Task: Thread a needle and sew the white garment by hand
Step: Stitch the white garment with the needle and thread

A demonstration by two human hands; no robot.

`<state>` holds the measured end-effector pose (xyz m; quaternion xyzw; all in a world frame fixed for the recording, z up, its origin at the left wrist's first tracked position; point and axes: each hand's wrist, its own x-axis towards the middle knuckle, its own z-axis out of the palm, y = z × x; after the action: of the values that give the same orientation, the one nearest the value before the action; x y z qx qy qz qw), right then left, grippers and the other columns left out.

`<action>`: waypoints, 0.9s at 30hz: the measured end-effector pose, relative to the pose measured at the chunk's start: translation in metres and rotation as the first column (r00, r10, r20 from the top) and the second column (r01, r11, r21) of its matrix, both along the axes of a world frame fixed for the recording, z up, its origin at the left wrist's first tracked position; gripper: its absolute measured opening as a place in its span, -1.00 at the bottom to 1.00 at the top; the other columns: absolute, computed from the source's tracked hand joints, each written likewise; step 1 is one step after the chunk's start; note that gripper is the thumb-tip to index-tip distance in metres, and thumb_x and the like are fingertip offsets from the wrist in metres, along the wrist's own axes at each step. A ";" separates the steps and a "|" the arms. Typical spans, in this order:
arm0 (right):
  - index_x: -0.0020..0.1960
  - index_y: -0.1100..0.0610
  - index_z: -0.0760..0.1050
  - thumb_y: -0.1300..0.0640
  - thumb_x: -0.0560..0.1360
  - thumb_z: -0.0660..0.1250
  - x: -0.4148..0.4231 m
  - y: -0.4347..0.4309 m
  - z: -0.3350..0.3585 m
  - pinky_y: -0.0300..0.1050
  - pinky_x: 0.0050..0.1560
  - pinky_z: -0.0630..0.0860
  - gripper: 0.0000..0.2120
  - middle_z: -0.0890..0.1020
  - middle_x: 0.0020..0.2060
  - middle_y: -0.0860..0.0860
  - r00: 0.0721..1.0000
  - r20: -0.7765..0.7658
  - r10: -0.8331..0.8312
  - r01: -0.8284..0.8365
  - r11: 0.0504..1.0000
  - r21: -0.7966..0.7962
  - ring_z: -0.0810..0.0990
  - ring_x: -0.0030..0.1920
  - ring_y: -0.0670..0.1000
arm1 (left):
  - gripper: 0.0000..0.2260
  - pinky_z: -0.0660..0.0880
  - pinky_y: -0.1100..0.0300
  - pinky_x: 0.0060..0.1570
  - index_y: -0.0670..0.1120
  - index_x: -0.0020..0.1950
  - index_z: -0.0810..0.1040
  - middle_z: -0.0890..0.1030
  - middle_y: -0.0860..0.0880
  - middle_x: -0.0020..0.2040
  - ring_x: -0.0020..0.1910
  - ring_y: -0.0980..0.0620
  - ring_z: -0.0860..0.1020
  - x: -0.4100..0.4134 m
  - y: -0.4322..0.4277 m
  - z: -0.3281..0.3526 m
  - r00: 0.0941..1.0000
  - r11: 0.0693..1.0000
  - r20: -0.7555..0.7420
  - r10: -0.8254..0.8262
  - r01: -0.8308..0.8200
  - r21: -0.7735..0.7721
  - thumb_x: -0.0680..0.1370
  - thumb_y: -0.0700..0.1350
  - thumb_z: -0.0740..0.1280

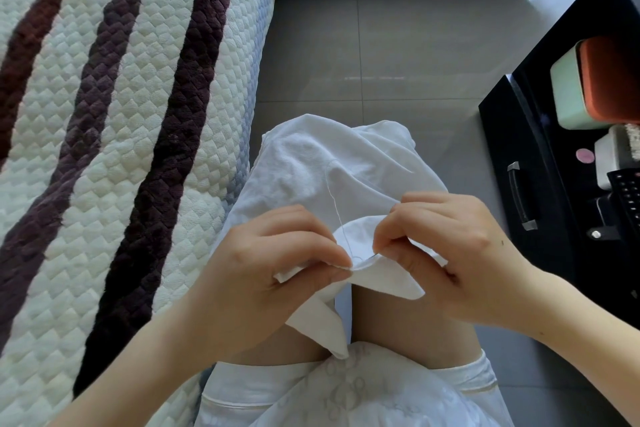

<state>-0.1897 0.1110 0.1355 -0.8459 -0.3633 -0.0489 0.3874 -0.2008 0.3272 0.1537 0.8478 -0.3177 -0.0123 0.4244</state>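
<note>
We pinch a fold of the white garment point(311, 163) with our left hand point(273, 260); our right hand point(460, 246) nips the needle point(374, 255), white thread point(334, 199) trailing upward.

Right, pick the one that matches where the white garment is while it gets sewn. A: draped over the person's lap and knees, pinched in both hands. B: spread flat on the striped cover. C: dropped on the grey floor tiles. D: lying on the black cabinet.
A: the white garment hangs over the knees, and the left hand and right hand both pinch its folded edge.
</note>
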 end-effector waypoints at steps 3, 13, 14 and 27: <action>-0.21 0.22 0.53 0.26 0.50 0.23 0.000 0.001 -0.002 -0.34 -0.28 0.29 -0.85 0.41 -0.31 -0.18 0.996 -0.088 0.018 -0.014 0.999 0.041 0.32 -0.33 -0.17 | -0.90 0.35 0.53 -0.17 -0.14 -0.16 0.65 0.57 0.14 -0.20 -0.21 0.29 0.52 -0.001 0.001 -0.001 0.990 0.999 -0.139 0.012 -0.018 -0.042 0.46 -0.12 0.38; -0.13 0.06 0.51 0.15 0.49 0.22 -0.001 0.005 -0.012 -0.36 -0.24 0.41 -0.90 0.55 -0.27 -0.16 0.871 -0.483 0.089 0.033 0.971 0.238 0.51 -0.27 -0.16 | -0.95 0.40 0.47 -0.23 -0.01 -0.16 0.63 0.62 0.17 -0.29 -0.26 0.26 0.57 -0.001 0.002 0.002 0.764 0.982 -0.645 0.001 -0.122 -0.142 0.43 -0.05 0.43; -0.14 0.06 0.50 0.16 0.49 0.22 -0.001 0.005 -0.012 -0.36 -0.25 0.41 -0.90 0.56 -0.27 -0.13 0.860 -0.501 0.100 0.032 0.968 0.249 0.50 -0.28 -0.17 | -0.97 0.40 0.47 -0.24 -0.01 -0.16 0.63 0.62 0.17 -0.30 -0.27 0.26 0.56 -0.001 0.002 0.003 0.751 0.982 -0.660 0.002 -0.127 -0.142 0.43 -0.08 0.41; -0.19 0.05 0.48 0.22 0.49 0.27 -0.008 0.010 -0.013 -0.40 -0.30 0.34 -0.88 0.51 -0.38 -0.20 0.741 -0.642 0.196 0.092 0.917 0.387 0.43 -0.37 -0.21 | -0.96 0.40 0.44 -0.30 0.00 -0.21 0.66 0.61 0.11 -0.33 -0.33 0.26 0.52 -0.003 -0.001 0.004 0.678 0.962 -0.735 -0.018 -0.188 -0.196 0.41 -0.11 0.41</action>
<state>-0.1977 0.1212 0.1225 -0.7000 -0.2063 0.1967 0.6548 -0.2042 0.3261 0.1577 0.7242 -0.0807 -0.2884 0.6212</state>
